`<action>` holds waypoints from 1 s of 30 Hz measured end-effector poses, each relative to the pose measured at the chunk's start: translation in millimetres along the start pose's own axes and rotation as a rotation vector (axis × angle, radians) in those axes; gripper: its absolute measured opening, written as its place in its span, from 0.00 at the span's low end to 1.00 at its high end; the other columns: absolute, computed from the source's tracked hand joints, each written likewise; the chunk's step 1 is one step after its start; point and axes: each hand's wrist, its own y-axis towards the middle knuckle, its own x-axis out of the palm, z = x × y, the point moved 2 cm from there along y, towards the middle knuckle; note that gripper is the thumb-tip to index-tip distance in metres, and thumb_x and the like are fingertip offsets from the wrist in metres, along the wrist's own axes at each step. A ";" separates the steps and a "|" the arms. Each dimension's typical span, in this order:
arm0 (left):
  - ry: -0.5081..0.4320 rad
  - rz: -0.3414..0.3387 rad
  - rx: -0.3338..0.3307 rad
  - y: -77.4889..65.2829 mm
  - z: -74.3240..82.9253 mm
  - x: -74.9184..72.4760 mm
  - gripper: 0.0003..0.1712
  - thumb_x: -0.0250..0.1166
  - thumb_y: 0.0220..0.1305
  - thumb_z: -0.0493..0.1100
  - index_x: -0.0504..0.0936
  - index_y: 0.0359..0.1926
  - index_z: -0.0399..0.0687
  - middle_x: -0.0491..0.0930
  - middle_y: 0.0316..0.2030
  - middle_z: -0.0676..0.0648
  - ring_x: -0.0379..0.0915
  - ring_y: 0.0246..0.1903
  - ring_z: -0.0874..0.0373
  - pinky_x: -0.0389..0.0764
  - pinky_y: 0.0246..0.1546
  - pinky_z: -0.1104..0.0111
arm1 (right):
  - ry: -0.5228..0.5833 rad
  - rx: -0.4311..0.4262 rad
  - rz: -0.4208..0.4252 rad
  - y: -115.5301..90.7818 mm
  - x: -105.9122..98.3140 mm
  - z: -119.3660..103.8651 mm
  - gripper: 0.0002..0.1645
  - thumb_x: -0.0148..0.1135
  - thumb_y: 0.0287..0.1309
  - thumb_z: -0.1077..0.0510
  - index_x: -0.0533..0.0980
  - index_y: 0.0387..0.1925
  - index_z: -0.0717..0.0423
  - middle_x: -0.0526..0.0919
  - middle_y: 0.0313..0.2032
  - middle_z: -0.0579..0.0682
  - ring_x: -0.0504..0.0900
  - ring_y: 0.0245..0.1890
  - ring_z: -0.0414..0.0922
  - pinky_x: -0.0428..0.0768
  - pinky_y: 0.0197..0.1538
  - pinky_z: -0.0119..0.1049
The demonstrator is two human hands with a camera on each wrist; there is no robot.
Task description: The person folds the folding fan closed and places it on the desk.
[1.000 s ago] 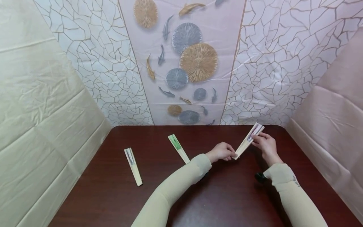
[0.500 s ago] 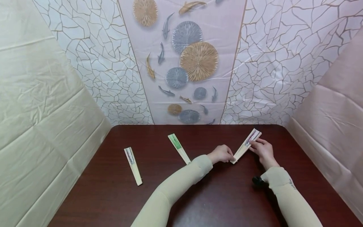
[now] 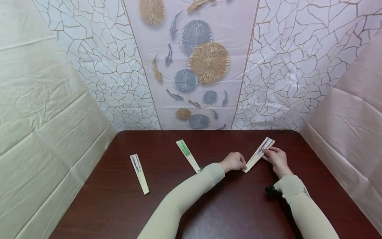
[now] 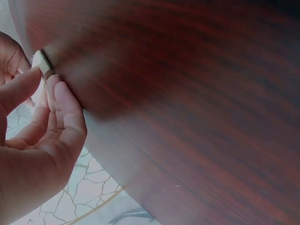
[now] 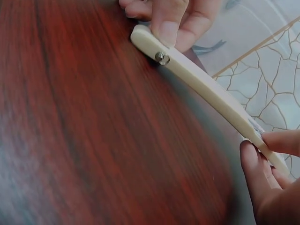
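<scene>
Both hands hold a folded hand fan (image 3: 254, 160) with pale wooden ribs and a purple-and-white printed end, slanting at the right of the table. My left hand (image 3: 233, 161) pinches its narrow pivot end between thumb and fingers; the left wrist view shows the thumb (image 4: 22, 89) against that end. Farther up, my right hand (image 3: 277, 160) pinches the fan near its wide printed end. A small metal rivet (image 5: 162, 58) shows near the pivot end in the right wrist view, where the fan lies close over the table.
A folded fan with a green print (image 3: 187, 154) lies mid-table, its lower tip by the left sleeve. Another folded fan with a grey-and-white print (image 3: 139, 174) lies at the left. The dark red-brown table (image 3: 119, 212) ends at a patterned cloth backdrop (image 3: 268, 83).
The held fan has come down toward the table and slightly left, both hands moving with it. Over the last half second it has hardly moved.
</scene>
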 end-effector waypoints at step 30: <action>0.024 0.011 0.043 5.7 -5.6 4.3 0.04 0.70 0.66 0.43 0.87 0.34 0.49 0.80 0.26 0.57 0.73 0.24 0.65 0.74 0.25 0.78 | -0.215 0.021 0.047 3.2 -21.7 5.7 0.45 0.60 0.67 0.65 0.46 0.74 0.76 0.75 0.43 0.60 0.83 0.20 0.36 0.86 0.31 0.31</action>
